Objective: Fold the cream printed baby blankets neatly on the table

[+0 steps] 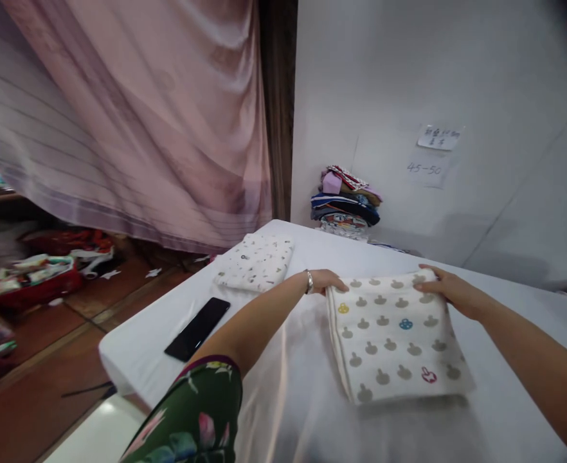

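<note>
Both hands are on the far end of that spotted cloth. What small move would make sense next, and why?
Probably draw the far edge back to the near edge, halving it. The left hand and right hand sit on the far corners of the patterned cloth, which lies flat on the white table; another folded cloth lies to its left.

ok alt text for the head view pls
The left hand and right hand hold the far corners of a folded white patterned cloth on a white table. A black phone and another folded cloth lie to the left, a stack of fabrics by the wall.
</note>
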`<state>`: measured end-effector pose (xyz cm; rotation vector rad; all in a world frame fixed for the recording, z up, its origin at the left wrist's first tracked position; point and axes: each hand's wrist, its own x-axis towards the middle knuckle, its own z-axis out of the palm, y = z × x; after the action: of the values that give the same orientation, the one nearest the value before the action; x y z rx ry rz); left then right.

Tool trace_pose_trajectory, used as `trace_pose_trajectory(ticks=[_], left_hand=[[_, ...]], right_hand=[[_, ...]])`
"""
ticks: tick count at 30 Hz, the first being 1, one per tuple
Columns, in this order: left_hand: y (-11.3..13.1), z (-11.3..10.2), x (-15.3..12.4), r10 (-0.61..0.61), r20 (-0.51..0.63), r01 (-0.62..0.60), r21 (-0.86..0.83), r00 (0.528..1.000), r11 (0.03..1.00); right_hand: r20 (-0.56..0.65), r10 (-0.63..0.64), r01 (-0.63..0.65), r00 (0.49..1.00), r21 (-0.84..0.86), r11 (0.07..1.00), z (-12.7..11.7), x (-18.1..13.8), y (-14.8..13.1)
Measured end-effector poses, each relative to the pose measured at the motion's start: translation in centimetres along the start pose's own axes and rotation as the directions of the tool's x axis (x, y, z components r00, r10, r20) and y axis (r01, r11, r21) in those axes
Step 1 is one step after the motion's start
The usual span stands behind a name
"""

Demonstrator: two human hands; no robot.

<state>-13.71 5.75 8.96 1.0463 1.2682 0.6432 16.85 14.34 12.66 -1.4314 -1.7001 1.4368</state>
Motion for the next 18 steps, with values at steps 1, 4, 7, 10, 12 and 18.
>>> trace_pose_trajectory(ticks=[1, 4, 7, 10, 12, 18], left_hand=[[0.9, -0.3, -0.5, 0.048, -0.043, -0.046, 0.048, 0.998, 0.998], [4.7, -1.2, -2.6, 0.317, -0.22, -0.21, 0.405, 0.922, 0.89], [8.4, -1.5, -5.1, 0.655, -0.188, -0.305, 0.769, 0.731, 0.562], [9.2, -1.1, -7.1, 0.877, -0.051, -0.23, 0.956, 0.478, 0.181], [7.1, -0.6, -7.7, 0.905, 0.106, -0.168, 0.985, 0.413, -0.039], [-6.9, 3.1, -7.9, 0.747, 0.454, -0.289, 0.89, 0.486, -0.353]], right_hand=[[-0.018, -0.036, 0.036, 0.999, 0.004, 0.999, -0.2, 0.2, -0.7], [-0.126, -0.189, 0.19, 0.974, -0.008, 0.982, -0.9, 0.4, -3.2], [-0.236, -0.418, 0.408, 0.877, -0.092, 0.908, -1.5, 0.0, -5.6], [-0.327, -0.613, 0.542, 0.719, -0.289, 0.789, -1.4, -1.2, -6.0], [-0.345, -0.71, 0.547, 0.614, -0.461, 0.698, -0.7, -2.4, -4.0], [0.009, -0.858, 0.677, 0.514, -0.618, 0.399, 3.3, -7.1, 9.8]])
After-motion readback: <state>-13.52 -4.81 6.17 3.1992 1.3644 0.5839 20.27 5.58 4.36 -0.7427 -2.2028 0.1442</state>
